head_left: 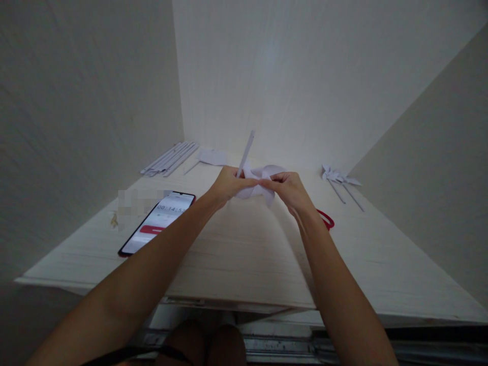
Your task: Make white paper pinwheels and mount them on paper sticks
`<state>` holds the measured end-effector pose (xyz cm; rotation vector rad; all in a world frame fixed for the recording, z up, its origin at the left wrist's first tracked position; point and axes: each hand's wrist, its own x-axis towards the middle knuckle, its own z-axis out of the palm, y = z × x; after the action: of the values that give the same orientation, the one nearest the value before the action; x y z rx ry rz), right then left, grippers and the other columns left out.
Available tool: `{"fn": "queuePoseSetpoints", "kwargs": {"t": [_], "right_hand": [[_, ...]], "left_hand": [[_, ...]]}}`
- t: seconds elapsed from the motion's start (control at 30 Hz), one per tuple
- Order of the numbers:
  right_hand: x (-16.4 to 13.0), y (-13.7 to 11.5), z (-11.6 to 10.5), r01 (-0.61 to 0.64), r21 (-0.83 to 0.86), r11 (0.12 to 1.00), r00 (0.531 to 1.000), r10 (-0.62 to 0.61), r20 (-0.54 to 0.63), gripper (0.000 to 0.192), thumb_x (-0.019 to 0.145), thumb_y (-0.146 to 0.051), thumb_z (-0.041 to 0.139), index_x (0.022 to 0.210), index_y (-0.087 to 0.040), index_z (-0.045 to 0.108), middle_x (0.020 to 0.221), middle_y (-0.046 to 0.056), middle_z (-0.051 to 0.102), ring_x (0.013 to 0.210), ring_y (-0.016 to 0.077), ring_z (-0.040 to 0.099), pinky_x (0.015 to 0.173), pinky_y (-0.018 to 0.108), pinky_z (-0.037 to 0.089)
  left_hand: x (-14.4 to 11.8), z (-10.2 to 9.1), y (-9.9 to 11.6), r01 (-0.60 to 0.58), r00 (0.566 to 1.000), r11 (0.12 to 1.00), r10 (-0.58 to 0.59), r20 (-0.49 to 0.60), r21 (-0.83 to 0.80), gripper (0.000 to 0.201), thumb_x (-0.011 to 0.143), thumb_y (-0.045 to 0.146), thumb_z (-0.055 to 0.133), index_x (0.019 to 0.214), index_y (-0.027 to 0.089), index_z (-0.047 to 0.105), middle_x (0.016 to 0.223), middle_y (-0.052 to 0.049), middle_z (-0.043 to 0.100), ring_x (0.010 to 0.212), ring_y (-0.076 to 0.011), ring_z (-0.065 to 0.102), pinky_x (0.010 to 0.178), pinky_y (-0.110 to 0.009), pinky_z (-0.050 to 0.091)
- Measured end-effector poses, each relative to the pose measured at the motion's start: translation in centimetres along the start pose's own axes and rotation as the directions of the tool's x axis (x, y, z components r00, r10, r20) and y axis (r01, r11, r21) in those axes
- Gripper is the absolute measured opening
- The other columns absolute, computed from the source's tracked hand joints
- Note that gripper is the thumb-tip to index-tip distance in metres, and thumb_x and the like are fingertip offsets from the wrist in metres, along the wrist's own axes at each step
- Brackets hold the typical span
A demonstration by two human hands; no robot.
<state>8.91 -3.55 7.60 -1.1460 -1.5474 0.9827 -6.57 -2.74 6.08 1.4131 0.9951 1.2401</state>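
Between my two hands is a white paper pinwheel [273, 170] with curled blades, held over the middle of the table. My left hand [227, 184] is closed on its left side, and a thin white paper stick [247, 151] rises at a slant from behind those fingers. Pressed to the pinwheel's centre, the thumb of my right hand [286, 187] meets my left thumb. The right fingers curl behind the paper, partly hidden. Whether the stick is joined to the pinwheel I cannot tell.
Several rolled paper sticks [171, 158] lie at the back left, beside a piece of white paper [212, 157]. A phone [162, 222] showing a timer lies left of my forearm. Paper pinwheels on sticks [335, 176] rest at the right. Red handles [326, 219] show behind my right forearm. Walls enclose the table.
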Motion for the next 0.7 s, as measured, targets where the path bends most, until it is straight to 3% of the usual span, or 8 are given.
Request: {"fn": "queuePoseSetpoints", "kwargs": {"t": [0.27, 0.53, 0.7], "right_hand": [[0.0, -0.4, -0.1, -0.012, 0.045, 0.999, 0.999, 0.01, 0.049, 0.014, 0.055, -0.029, 0.071, 0.054, -0.017, 0.064, 0.055, 0.001, 0.058, 0.053, 0.0111, 0.051, 0.051, 0.025, 0.037], [-0.3, -0.8, -0.6, 0.079, -0.083, 0.993, 0.993, -0.071, 0.098, 0.026, 0.068, -0.04, 0.059, 0.059, -0.016, 0.063, 0.057, 0.0, 0.056, 0.054, 0.0092, 0.046, 0.053, 0.024, 0.035], [-0.1, -1.3, -1.6, 0.192, -0.225, 0.955, 0.98, -0.199, -0.011, 0.026, 0.077, -0.032, 0.044, 0.071, -0.015, 0.063, 0.057, 0.0, 0.051, 0.054, 0.0087, 0.045, 0.053, 0.023, 0.035]], "left_hand": [[-0.2, 0.1, 0.0, -0.048, 0.997, 0.998, 0.05, 0.052, -0.03, 0.025, 0.055, 0.031, 0.07, 0.069, 0.012, 0.065, 0.064, -0.001, 0.062, 0.057, -0.0091, 0.054, 0.053, -0.02, 0.042], [-0.1, 0.0, -0.2, -0.08, 0.997, 0.997, 0.08, -0.02, -0.009, 0.02, 0.057, 0.029, 0.066, 0.063, 0.011, 0.061, 0.058, 0.0, 0.057, 0.052, -0.0092, 0.051, 0.05, -0.021, 0.039], [0.2, 0.0, -0.4, -0.076, 0.994, 0.996, 0.072, -0.086, -0.042, 0.018, 0.056, 0.026, 0.065, 0.064, 0.011, 0.061, 0.06, 0.001, 0.057, 0.053, -0.009, 0.051, 0.05, -0.021, 0.039]]}}
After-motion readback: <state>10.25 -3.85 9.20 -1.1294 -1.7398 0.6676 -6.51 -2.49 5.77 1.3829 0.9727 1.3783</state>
